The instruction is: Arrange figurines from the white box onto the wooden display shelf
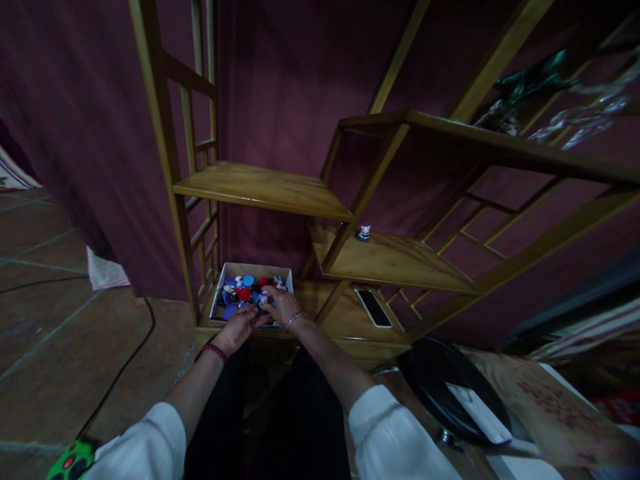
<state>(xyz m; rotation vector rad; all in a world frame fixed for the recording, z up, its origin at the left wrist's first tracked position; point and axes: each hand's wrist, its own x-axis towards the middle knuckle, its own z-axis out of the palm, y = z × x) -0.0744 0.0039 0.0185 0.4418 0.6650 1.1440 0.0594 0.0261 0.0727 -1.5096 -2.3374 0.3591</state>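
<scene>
A shallow white cardboard box (216,308) stands on the bottom shelf, filled with several small figurines and round pieces in blue, red, black and white. Over its front edge my two hands meet. My left hand (241,325), with a red bead bracelet at the wrist, has its fingers closed at the dark base of a small figurine (263,300). From the right, my right hand (282,307), wearing a silver bracelet, pinches the same figurine. Its lower part is partly hidden by my fingers.
A wooden shelf unit (260,187) surrounds the box, with a board above it. Another small figurine (364,233) stands on the middle shelf (400,260). A phone (373,308) lies lower right. A black round stool seat (445,387) is at right; a cable (135,363) crosses the floor.
</scene>
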